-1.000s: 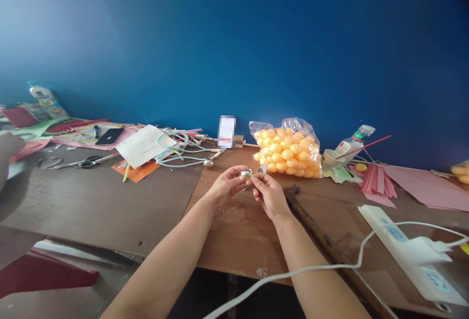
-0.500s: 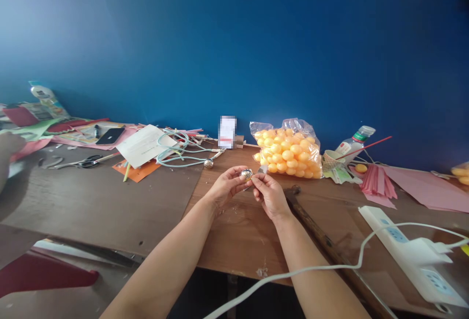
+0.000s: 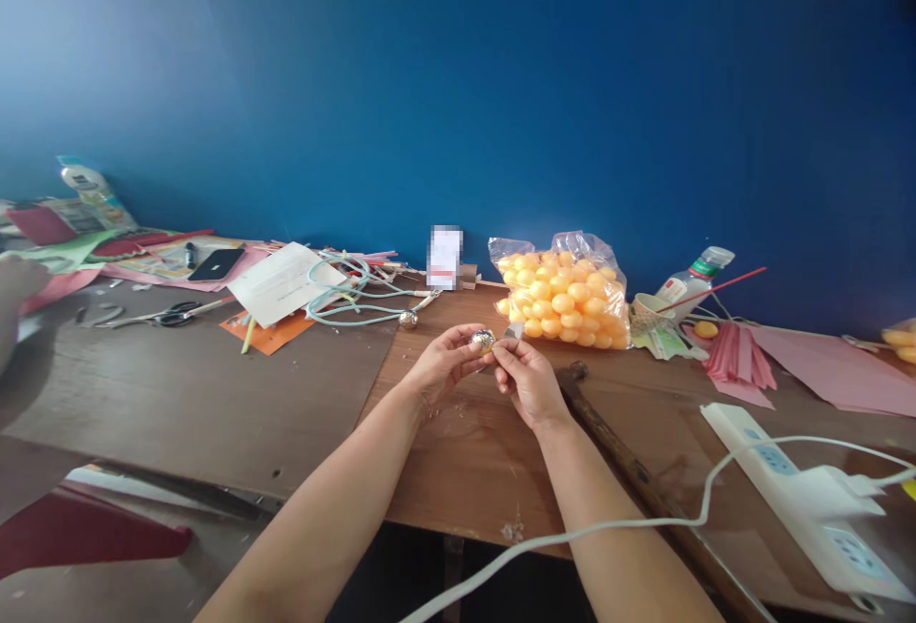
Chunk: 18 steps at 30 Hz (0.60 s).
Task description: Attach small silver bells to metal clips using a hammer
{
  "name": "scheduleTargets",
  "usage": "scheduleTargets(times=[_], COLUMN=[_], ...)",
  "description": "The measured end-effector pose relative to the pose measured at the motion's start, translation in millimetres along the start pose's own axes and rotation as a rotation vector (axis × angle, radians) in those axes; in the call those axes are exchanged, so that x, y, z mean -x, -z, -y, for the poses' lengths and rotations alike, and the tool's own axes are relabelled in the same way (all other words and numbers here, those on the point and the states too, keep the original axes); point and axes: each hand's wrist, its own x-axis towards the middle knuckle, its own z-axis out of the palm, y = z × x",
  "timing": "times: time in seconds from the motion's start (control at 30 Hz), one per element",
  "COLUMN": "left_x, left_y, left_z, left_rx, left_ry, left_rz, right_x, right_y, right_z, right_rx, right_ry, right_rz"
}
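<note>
Over the middle of the brown wooden table (image 3: 458,451), my left hand (image 3: 444,363) and my right hand (image 3: 528,378) meet. Between their fingertips is a small ball wrapped in silver foil (image 3: 481,341). My left hand's fingers curl round the ball from the left. My right hand pinches at its right side, with a bit of foil sticking out above the fingers. Just behind the hands lies a clear bag full of orange ping-pong balls (image 3: 562,291).
A white power strip (image 3: 812,499) with its cable runs across the right front. A dark wooden stick (image 3: 630,466) lies beside my right forearm. Scissors (image 3: 161,316), papers, a phone (image 3: 213,265), a mint cord (image 3: 350,294) with a silver ball, a bottle (image 3: 691,281) and pink paper (image 3: 830,365) litter the back.
</note>
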Motion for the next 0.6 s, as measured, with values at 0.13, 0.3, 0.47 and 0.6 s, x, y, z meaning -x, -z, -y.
scheduleTargets(times=[0.13, 0.3, 0.47, 0.6], left_x=[-0.1, 0.7, 0.5, -0.2], left_y=[0.7, -0.2, 0.0, 0.9], left_z=[0.2, -0.5, -0.1, 0.7], left_rx=[-0.003, -0.011, -0.034, -0.052], left_ry=[0.007, 0.007, -0.001, -0.008], left_rz=[0.01, 0.014, 0.006, 0.005], right_x=[0.0, -0.1, -0.2, 0.1], right_y=[0.5, 1.2, 1.2, 0.7], right_z=[0.4, 0.4, 0.3, 0.9], right_rx=[-0.017, -0.019, -0.027, -0.033], right_ry=[-0.016, -0.022, -0.02, -0.025], right_rz=[0.011, 0.015, 0.011, 0.004])
